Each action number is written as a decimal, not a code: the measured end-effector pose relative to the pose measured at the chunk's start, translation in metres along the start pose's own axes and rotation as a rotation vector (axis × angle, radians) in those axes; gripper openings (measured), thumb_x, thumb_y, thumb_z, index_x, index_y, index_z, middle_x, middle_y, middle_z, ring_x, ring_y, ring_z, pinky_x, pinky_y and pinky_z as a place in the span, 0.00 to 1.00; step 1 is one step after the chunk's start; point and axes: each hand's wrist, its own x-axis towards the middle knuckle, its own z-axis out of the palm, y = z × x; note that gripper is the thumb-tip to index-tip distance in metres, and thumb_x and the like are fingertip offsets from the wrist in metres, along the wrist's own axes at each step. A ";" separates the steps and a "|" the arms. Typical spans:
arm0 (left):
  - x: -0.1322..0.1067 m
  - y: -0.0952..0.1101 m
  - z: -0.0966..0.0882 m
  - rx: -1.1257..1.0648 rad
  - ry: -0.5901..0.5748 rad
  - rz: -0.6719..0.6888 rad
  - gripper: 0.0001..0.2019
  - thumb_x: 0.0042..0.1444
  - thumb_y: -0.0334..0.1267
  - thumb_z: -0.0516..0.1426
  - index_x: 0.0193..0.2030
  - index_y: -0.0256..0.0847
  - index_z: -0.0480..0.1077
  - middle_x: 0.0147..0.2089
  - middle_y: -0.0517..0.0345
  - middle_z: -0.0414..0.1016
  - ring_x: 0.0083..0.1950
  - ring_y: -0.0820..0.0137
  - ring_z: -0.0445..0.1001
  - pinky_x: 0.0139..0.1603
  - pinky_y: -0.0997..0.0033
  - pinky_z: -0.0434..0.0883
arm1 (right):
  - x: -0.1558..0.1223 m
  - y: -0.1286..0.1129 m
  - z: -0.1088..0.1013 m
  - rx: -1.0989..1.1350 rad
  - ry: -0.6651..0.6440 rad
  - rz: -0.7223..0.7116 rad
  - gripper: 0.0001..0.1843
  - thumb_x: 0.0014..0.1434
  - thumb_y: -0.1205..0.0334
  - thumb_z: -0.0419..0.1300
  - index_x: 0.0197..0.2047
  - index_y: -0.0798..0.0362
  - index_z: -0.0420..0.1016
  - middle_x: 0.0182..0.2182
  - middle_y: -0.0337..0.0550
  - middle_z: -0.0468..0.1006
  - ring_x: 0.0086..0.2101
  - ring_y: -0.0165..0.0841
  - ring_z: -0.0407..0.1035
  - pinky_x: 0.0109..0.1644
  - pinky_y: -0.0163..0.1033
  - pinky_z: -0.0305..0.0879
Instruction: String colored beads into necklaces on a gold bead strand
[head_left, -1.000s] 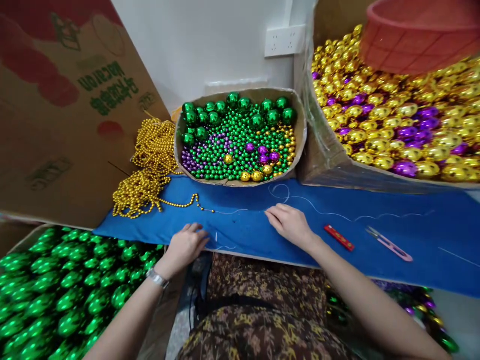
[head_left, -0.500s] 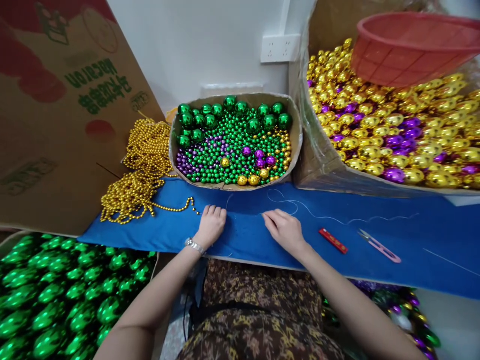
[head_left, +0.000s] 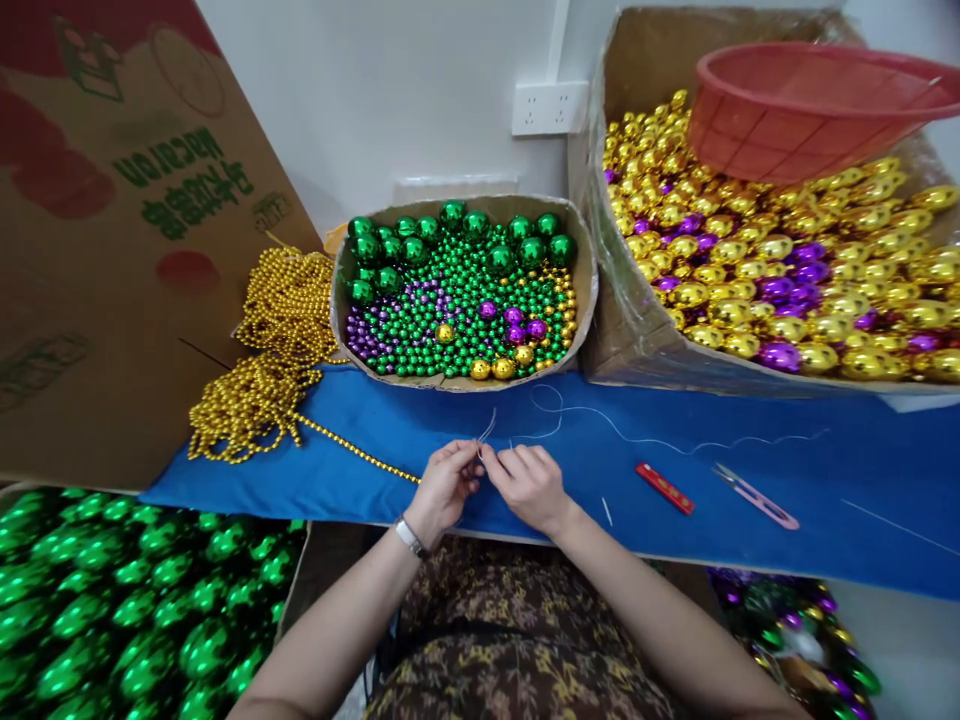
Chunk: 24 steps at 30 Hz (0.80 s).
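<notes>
My left hand (head_left: 444, 483) and my right hand (head_left: 529, 483) meet over the near edge of the blue cloth (head_left: 750, 450), fingertips pinched together on a thin white thread (head_left: 592, 415). The thread loops up between the hands and trails off to the right across the cloth. A strand of small gold beads (head_left: 352, 450) runs from my left hand to a heap of gold bead strands (head_left: 274, 355) at the left. Just beyond the hands sits a cardboard tray (head_left: 589, 275) of green, purple and gold beads.
A red flat tool (head_left: 664, 487) and pink thread snips (head_left: 756, 495) lie on the cloth to the right. A large box of gold and purple balls (head_left: 787, 270) holds a red basket (head_left: 810, 100). Green balls (head_left: 142, 600) fill a box at lower left; a cardboard carton (head_left: 112, 250) stands behind.
Both hands have lifted off the cloth and come together, pinching the thread. The gold bead strand's end was pulled nearer along the cloth. The camera tilted slightly.
</notes>
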 end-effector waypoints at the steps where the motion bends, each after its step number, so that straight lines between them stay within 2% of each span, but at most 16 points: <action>1: 0.001 0.000 -0.002 -0.010 0.007 -0.020 0.14 0.39 0.40 0.68 0.30 0.36 0.70 0.26 0.62 0.71 0.24 0.79 0.68 0.20 0.82 0.61 | -0.002 -0.001 0.000 -0.008 -0.004 -0.011 0.09 0.62 0.67 0.55 0.45 0.56 0.73 0.23 0.39 0.70 0.26 0.29 0.60 0.31 0.40 0.49; 4: 0.002 -0.001 -0.004 -0.013 0.012 -0.057 0.14 0.41 0.39 0.67 0.31 0.35 0.70 0.31 0.57 0.75 0.26 0.77 0.71 0.26 0.79 0.67 | -0.003 -0.004 0.003 -0.024 -0.001 -0.046 0.09 0.61 0.69 0.56 0.43 0.57 0.74 0.24 0.40 0.72 0.26 0.29 0.61 0.31 0.41 0.49; 7: 0.004 -0.004 -0.004 -0.005 0.028 -0.036 0.14 0.40 0.39 0.67 0.30 0.35 0.70 0.29 0.57 0.75 0.29 0.75 0.72 0.30 0.77 0.69 | -0.003 -0.009 0.005 -0.027 0.002 -0.051 0.08 0.60 0.69 0.56 0.42 0.57 0.74 0.26 0.41 0.74 0.26 0.29 0.62 0.30 0.40 0.51; 12: 0.004 -0.007 -0.004 0.081 0.024 0.116 0.17 0.40 0.45 0.66 0.27 0.36 0.66 0.24 0.61 0.71 0.25 0.76 0.70 0.30 0.76 0.67 | -0.004 -0.007 -0.005 0.079 -0.112 0.037 0.13 0.61 0.65 0.56 0.49 0.53 0.73 0.42 0.46 0.77 0.31 0.30 0.69 0.32 0.39 0.57; 15: -0.001 -0.002 -0.007 0.283 -0.022 0.279 0.17 0.48 0.50 0.61 0.30 0.37 0.65 0.26 0.61 0.70 0.27 0.75 0.71 0.34 0.74 0.68 | -0.001 0.007 -0.019 0.245 -0.125 0.136 0.14 0.62 0.62 0.56 0.51 0.51 0.71 0.45 0.46 0.76 0.36 0.30 0.72 0.37 0.36 0.64; 17: -0.006 0.003 -0.008 0.477 -0.043 0.398 0.15 0.54 0.50 0.57 0.31 0.38 0.64 0.26 0.61 0.69 0.26 0.75 0.69 0.32 0.75 0.66 | 0.005 0.019 -0.026 0.357 -0.078 0.187 0.14 0.63 0.62 0.55 0.51 0.51 0.71 0.45 0.46 0.76 0.40 0.30 0.72 0.42 0.34 0.66; 19: -0.010 0.007 -0.009 0.660 -0.058 0.496 0.14 0.57 0.48 0.54 0.32 0.38 0.63 0.26 0.62 0.68 0.25 0.76 0.66 0.29 0.76 0.63 | 0.013 0.028 -0.030 0.435 -0.067 0.173 0.15 0.64 0.63 0.53 0.54 0.51 0.69 0.48 0.47 0.74 0.44 0.31 0.71 0.46 0.35 0.67; 22: -0.016 0.011 -0.010 0.835 -0.069 0.603 0.11 0.60 0.45 0.51 0.32 0.39 0.63 0.27 0.61 0.67 0.27 0.75 0.64 0.29 0.76 0.62 | 0.024 0.034 -0.029 0.524 -0.176 0.110 0.20 0.64 0.61 0.53 0.59 0.51 0.64 0.53 0.47 0.71 0.47 0.33 0.71 0.46 0.36 0.69; 24: -0.018 0.012 -0.010 0.893 -0.067 0.644 0.10 0.60 0.43 0.51 0.32 0.39 0.63 0.28 0.60 0.68 0.29 0.74 0.65 0.31 0.75 0.63 | 0.028 0.033 -0.025 0.596 -0.253 0.116 0.21 0.64 0.61 0.53 0.59 0.51 0.62 0.50 0.47 0.73 0.43 0.33 0.72 0.42 0.36 0.70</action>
